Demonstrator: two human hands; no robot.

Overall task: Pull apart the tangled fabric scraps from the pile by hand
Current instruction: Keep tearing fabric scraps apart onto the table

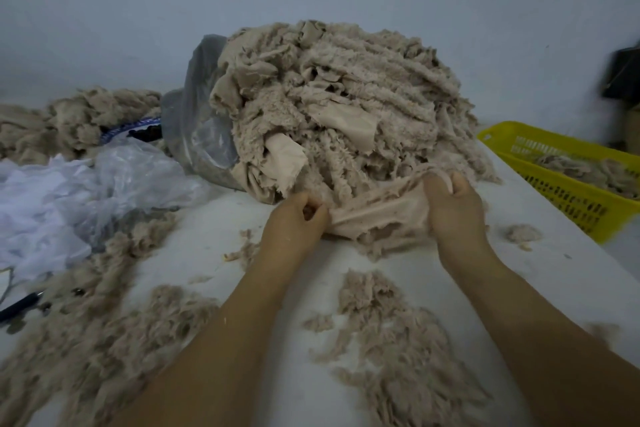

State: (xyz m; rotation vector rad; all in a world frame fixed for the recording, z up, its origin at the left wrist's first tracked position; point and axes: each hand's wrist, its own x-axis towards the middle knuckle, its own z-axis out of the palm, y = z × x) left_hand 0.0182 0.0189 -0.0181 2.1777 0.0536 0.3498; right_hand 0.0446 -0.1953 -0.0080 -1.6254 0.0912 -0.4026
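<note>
I am gripping one beige scrap (pixel 377 210) with both hands, left hand (pixel 298 218) and right hand (pixel 453 204), stretching it taut, and I judge the pile (pixel 332 97) is risking toppling off the surface's (pixel 450 288) right edge.

Bare table (pixel 322 263) patch at centre; scrap pile (pixel 346 97) ahead, yellow basket (pixel 568 198) right, plastic bags (pixel 104 177) left.
</note>
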